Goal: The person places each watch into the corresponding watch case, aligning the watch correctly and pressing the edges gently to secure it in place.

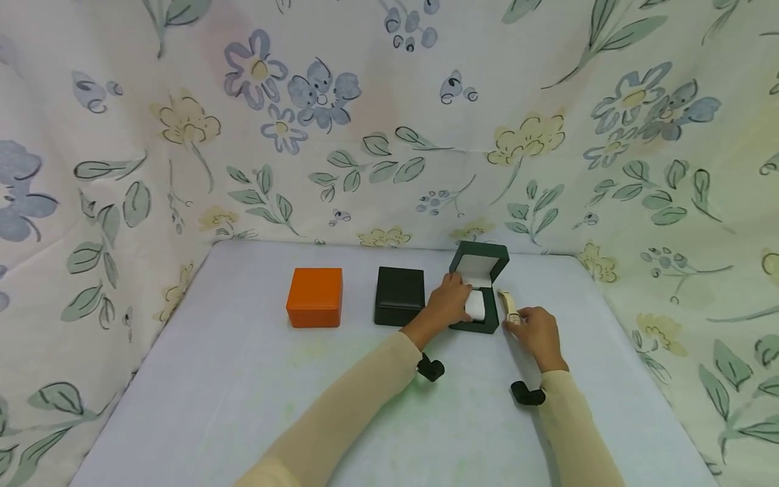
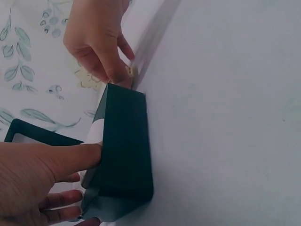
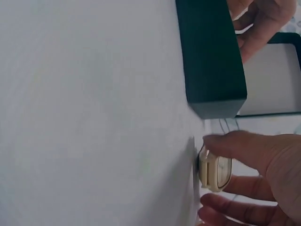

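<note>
An opened dark green watch box [image 1: 490, 318] stands at the right of the table, its lid [image 1: 485, 251] raised to show a pale lining. My left hand [image 1: 449, 301] reaches into it and grips the white cushion [image 1: 475, 306] from the left, thumb at the near side. Just right of the box, my right hand [image 1: 538, 335] pinches a gold-coloured watch [image 1: 512, 310] lying on the table. In the right wrist view the thumb presses the edge of the watch [image 3: 221, 172], with the other fingers on its far side. Part of the cushion is hidden behind the left fingers.
A closed black box [image 1: 399, 295] stands left of the green one, close to the left wrist. Further left is a closed orange box [image 1: 314, 297]. White cloth covers the table [image 1: 243, 379], and a flowered curtain [image 1: 389, 135] hangs behind it.
</note>
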Motion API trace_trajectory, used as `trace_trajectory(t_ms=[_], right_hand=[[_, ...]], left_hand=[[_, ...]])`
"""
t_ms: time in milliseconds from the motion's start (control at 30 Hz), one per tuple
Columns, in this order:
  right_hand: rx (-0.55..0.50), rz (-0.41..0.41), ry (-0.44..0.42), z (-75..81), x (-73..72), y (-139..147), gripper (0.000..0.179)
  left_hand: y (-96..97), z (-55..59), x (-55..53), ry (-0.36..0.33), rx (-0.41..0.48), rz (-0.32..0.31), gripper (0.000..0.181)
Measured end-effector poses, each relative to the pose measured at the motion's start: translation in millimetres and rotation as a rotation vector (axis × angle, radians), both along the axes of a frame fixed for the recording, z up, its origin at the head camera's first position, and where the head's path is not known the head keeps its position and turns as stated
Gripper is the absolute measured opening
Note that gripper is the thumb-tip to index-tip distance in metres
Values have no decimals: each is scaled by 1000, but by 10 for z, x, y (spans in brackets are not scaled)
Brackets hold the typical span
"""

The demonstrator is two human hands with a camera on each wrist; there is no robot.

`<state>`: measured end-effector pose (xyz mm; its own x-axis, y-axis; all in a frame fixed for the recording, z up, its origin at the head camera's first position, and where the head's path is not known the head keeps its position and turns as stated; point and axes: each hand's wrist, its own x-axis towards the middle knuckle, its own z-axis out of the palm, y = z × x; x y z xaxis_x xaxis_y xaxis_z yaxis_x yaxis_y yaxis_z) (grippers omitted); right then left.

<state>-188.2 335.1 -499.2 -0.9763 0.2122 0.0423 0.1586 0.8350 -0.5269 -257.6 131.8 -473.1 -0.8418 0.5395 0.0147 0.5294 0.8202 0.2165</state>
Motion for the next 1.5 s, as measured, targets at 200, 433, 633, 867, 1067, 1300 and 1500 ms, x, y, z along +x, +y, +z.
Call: trace_trajectory(t_ms=[200, 433, 633, 867, 1067, 1300, 1500], right_hand=[[39, 51, 53, 14, -48, -10, 44], [12, 44, 39, 34, -54, 21, 45], [-33, 34, 70, 45, -58, 50, 44], [-70, 26, 115, 102, -59, 45, 43], [-94, 1, 213, 159, -14, 37, 43], [-172, -45, 327, 249, 15, 2, 40], [-222, -42, 383, 299, 55, -48, 40]], left_hand=[[12, 46, -44, -13, -25, 27, 54], [40, 71, -57, -38, 12, 31, 46], [71, 94, -63, -39, 5, 37, 46], [80, 55, -91, -21, 19, 41, 53], [93, -12, -95, 12, 27, 27, 59], [100, -24, -57, 87, -30, 12, 60], [71, -54, 0, 164, -27, -11, 59]])
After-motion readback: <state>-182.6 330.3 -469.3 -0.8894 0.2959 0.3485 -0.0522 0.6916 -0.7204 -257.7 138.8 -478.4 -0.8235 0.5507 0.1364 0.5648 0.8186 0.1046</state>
